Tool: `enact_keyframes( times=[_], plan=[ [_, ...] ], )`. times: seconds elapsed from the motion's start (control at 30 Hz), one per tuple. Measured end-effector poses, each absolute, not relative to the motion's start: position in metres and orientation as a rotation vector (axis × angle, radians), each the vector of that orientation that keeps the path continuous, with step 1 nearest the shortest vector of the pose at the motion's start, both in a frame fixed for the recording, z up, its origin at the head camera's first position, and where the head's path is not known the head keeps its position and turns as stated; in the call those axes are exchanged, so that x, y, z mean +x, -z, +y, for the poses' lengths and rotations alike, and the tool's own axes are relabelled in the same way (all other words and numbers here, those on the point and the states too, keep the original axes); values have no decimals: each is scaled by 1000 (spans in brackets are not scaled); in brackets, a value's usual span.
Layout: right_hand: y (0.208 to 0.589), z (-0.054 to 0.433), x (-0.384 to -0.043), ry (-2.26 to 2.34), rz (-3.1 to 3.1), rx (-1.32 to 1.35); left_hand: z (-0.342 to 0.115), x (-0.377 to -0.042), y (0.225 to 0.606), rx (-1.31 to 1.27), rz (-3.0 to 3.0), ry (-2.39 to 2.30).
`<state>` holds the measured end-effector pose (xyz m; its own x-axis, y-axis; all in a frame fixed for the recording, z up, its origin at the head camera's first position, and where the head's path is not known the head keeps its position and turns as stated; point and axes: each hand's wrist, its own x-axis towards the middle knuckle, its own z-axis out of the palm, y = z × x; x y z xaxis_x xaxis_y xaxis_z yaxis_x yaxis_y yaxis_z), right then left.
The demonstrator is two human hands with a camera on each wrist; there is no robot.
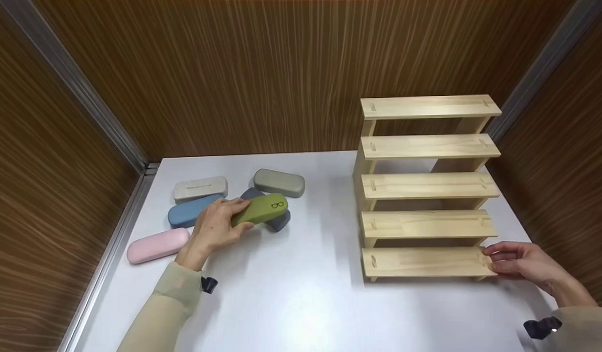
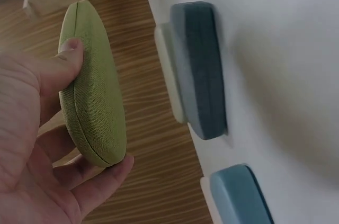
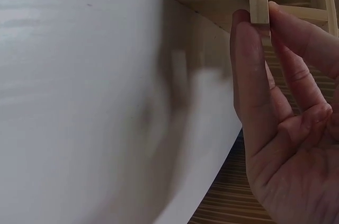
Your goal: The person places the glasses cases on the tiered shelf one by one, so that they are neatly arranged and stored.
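Observation:
A green glasses case [image 1: 263,208] with a small glasses drawing on its lid is gripped between the thumb and fingers of my left hand [image 1: 217,226]. In the left wrist view, the green case [image 2: 95,86] is held up off the table, apart from the dark grey-blue glasses case [image 2: 198,70]. From above, it partly covers that dark case [image 1: 280,222]. My right hand [image 1: 530,264] pinches the right end of the lowest board of a stepped wooden rack [image 1: 428,261]. In the right wrist view, thumb and fingers lie on either face of the board's end [image 3: 258,1].
On the white table [image 1: 301,293] lie more glasses cases: a cream one [image 1: 201,188], a blue one [image 1: 186,212], a pink one [image 1: 157,245] and a grey-green one [image 1: 280,183]. Brown wood-grain panels [image 1: 252,73] enclose the back and sides.

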<state>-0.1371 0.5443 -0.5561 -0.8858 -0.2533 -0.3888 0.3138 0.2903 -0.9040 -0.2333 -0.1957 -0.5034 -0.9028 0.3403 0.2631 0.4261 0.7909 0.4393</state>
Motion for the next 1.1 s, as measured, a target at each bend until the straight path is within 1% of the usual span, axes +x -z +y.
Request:
enact_keyframes(
  times=[0.47, 0.8, 1.1],
  plan=[
    [557, 546, -139, 1650, 2055, 69, -166, -244, 477, -645, -2782, 759],
    [558, 547, -140, 1679, 2034, 46, -141, -255, 444, -732, -2720, 731],
    [559, 548, -140, 1692, 2003, 23, -119, -269, 423, -798, -2697, 679]
  ],
)
